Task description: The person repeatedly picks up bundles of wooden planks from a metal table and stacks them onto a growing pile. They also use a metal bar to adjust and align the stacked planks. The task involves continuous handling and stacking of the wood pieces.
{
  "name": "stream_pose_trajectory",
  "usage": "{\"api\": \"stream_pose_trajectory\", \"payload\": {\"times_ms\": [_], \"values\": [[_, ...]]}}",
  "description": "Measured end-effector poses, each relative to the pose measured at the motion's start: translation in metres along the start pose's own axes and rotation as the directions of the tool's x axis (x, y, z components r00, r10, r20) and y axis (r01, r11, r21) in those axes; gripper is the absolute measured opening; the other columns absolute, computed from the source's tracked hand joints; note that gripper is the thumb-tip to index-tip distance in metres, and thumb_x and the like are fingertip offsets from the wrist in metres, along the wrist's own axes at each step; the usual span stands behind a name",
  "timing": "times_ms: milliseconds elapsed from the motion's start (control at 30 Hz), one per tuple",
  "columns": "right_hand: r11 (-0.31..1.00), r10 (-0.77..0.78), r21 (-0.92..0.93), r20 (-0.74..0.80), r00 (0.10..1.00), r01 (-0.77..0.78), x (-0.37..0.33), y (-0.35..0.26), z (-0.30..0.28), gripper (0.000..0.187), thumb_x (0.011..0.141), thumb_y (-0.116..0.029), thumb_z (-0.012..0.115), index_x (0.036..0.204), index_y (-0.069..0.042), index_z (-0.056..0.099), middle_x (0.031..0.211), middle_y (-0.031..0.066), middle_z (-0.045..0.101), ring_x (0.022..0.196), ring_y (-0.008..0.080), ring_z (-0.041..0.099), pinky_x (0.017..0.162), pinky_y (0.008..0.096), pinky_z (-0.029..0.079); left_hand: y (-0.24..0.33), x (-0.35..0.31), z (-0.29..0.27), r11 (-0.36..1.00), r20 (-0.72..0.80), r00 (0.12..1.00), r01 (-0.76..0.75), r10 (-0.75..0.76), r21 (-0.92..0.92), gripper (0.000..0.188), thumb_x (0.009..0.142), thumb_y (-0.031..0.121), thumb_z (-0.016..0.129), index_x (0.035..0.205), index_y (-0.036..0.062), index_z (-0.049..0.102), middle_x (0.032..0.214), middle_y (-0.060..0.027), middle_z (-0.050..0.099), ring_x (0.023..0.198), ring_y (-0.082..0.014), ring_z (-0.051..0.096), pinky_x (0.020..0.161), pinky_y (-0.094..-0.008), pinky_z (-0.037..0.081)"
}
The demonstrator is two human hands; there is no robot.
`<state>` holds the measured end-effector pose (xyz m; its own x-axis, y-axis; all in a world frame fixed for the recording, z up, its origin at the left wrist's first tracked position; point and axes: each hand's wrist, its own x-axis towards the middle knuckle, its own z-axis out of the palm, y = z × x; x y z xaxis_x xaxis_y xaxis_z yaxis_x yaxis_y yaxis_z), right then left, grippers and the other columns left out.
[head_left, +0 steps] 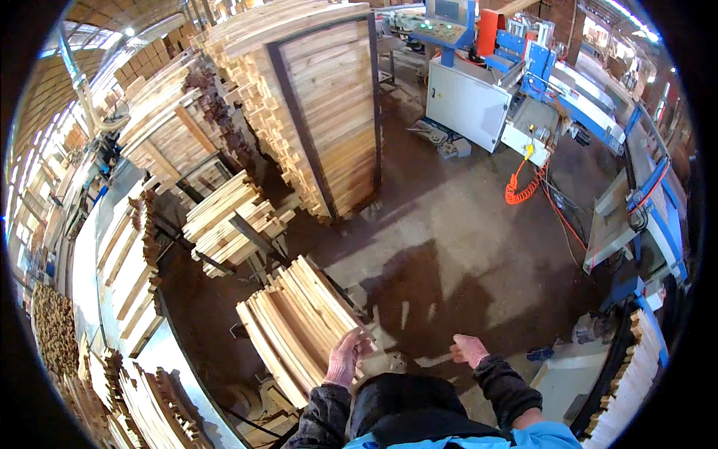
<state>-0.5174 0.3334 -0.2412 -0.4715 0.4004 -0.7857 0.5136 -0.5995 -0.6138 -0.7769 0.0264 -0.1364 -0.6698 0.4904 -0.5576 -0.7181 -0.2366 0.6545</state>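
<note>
My left hand, in a pinkish knit glove with bare-looking fingertips, is at the near right corner of a stack of wooden strips. Its fingers are loosely bent and apart, beside or touching the strip ends; I cannot tell which. No strip is lifted. My right hand, gloved alike, hangs over the floor to the right of the stack. Its fingers curl inward and nothing shows in them. Both forearms wear dark sleeves.
Tall stacked timber in a dark metal frame stands ahead. More strips rest on a rack behind the near stack. A metal table bearing wood curves along the left. A white-and-blue machine with an orange coiled hose stands ahead right.
</note>
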Motion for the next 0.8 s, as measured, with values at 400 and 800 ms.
{"api": "stream_pose_trajectory", "payload": {"times_ms": [400,800], "values": [[0.846,0.504,0.257,-0.098,0.858,-0.467,0.171,-0.023,-0.329,0.035,0.104,-0.046,0.059,0.101,-0.011,0.056,0.081,0.0159,0.054,0.063,0.0325,0.052,0.058,0.0539,0.048,0.037,0.222,0.178,0.979,-0.14,0.969,-0.2,0.205,0.048,0.03,0.104,0.027,0.069,0.122,0.0027,0.07,0.086,0.0024,0.06,0.073,-0.0103,0.057,0.064,-0.0256,0.045],[0.981,-0.091,-0.15,0.198,0.976,0.122,0.344,-0.535,-0.073,0.031,0.108,-0.039,0.059,0.109,-0.008,0.064,0.087,0.0043,0.065,0.074,0.0172,0.064,0.061,0.0386,0.051,0.236,0.425,0.213,0.719,-0.37,0.625,-0.658,0.687,0.224,0.059,0.105,0.024,0.066,0.158,0.0067,0.045,0.131,-0.007,0.069,0.115,-0.0194,0.066,0.091,-0.0339,0.053]]}}
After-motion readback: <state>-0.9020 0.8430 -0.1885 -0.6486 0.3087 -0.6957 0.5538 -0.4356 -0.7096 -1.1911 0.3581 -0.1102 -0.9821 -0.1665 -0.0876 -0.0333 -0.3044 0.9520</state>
